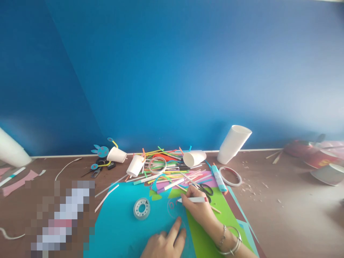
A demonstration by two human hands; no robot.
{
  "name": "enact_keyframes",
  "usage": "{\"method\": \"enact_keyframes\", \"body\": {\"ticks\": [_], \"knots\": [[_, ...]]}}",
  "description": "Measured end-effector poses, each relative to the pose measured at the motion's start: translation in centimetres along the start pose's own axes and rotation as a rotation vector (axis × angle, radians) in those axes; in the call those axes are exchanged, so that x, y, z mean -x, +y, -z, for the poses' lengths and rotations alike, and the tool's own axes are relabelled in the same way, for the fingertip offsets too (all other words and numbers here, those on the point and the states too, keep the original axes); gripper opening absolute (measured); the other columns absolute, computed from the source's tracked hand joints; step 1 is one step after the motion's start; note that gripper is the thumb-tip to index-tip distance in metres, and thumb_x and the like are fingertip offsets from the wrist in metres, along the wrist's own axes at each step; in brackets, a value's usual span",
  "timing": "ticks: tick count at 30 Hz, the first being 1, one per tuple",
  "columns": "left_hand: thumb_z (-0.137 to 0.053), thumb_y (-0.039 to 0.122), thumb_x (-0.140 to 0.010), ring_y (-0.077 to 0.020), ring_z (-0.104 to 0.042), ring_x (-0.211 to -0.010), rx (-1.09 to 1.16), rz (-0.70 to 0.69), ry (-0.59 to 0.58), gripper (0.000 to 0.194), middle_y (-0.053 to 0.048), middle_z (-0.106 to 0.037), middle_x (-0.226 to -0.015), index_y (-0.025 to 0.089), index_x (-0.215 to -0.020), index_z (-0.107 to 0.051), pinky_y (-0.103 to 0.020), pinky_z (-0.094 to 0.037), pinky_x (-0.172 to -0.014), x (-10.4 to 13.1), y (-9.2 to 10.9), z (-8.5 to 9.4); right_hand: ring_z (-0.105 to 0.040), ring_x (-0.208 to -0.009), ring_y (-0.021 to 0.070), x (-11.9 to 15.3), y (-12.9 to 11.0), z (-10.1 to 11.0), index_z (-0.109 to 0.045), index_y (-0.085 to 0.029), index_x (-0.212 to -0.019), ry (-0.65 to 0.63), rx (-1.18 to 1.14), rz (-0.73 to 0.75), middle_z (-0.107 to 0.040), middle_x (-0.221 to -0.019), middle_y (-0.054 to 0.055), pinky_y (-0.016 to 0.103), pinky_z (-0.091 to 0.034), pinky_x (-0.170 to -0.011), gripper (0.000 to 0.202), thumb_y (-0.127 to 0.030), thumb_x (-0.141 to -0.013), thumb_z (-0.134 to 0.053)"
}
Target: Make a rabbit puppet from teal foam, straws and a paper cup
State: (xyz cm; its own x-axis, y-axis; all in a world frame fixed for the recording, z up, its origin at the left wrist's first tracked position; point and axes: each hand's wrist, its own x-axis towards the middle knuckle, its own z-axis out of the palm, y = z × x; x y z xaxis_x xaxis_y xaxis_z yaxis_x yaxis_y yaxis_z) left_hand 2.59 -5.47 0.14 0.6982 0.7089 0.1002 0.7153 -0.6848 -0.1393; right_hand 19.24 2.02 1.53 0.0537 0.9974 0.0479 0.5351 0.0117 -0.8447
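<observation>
My right hand (197, 208) grips a white marker with a red end (195, 200), its tip at the blue paper (115, 222). Faint pencil-like lines form a round outline there, with small red marks (171, 205) inside it. Just below the outline, my left hand (165, 242) rests on the paper, fingers stretched out and holding nothing. A roll of clear tape (141, 209) lies on the sheet to the left. Behind my right hand are scissors with black handles (206, 190), partly hidden. Green paper (223, 218) lies under my right wrist.
Colourful straws (172, 175) and markers are piled behind the paper. Several white paper cups lie about, and a leaning cup stack (233, 144) stands by the blue wall (172, 79). To the right are a glue tube (219, 178), a tape ring (230, 176) and bowls (329, 174).
</observation>
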Motion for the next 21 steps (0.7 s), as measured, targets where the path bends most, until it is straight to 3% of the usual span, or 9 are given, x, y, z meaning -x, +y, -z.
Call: {"method": "enact_keyframes", "body": {"ticks": [11,21], "knots": [[-0.045,0.017,-0.089,-0.013,-0.065,-0.053,-0.004,-0.015,-0.003,0.037,-0.009,-0.058,-0.129,0.025,-0.124,-0.055,-0.021,-0.054,-0.042,-0.02,-0.09,0.02,-0.033,-0.049,0.0108,-0.08,0.23,-0.04,-0.031,-0.023,-0.054,0.04,0.016,0.02,-0.032,-0.048,-0.008,0.022,-0.028,-0.046,0.021,-0.021,-0.067,-0.048],[-0.045,0.018,-0.09,-0.0125,-0.065,-0.054,-0.002,-0.009,-0.014,0.037,-0.009,-0.058,-0.129,0.026,-0.125,-0.054,-0.02,-0.054,-0.043,0.03,-0.12,0.31,-0.035,-0.049,0.0109,-0.14,0.6,-0.12,-0.031,-0.023,-0.052,0.019,-0.043,0.023,-0.035,-0.048,-0.007,0.022,-0.031,-0.047,0.021,-0.021,-0.065,-0.048]]}}
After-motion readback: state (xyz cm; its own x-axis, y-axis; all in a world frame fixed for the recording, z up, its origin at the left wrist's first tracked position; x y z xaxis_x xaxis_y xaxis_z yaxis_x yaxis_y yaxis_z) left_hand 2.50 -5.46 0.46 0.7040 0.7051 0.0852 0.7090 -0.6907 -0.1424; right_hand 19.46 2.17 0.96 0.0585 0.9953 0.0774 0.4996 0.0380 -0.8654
